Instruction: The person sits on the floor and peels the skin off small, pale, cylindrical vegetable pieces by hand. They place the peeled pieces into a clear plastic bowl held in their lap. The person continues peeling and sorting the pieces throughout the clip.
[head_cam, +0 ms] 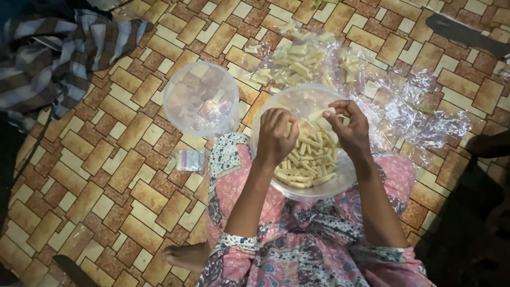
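Note:
A clear plastic bowl (265, 114) rests on my lap, holding several pale yellow sticks of food (311, 157). My left hand (276, 135) is curled over the bowl's left side, fingers bent down among the sticks. My right hand (350, 127) hovers over the bowl's right side and pinches one pale stick between thumb and fingers. More of the same sticks (289, 61) lie on a clear plastic sheet on the floor beyond the bowl.
A clear round lid (200, 98) lies on the patterned tile floor to the left. A small wrapped packet (189, 159) sits near my knee. Striped cloth (58, 53) is piled at far left. Crumpled clear plastic (425, 117) spreads to the right. My bare foot (186, 255) shows below.

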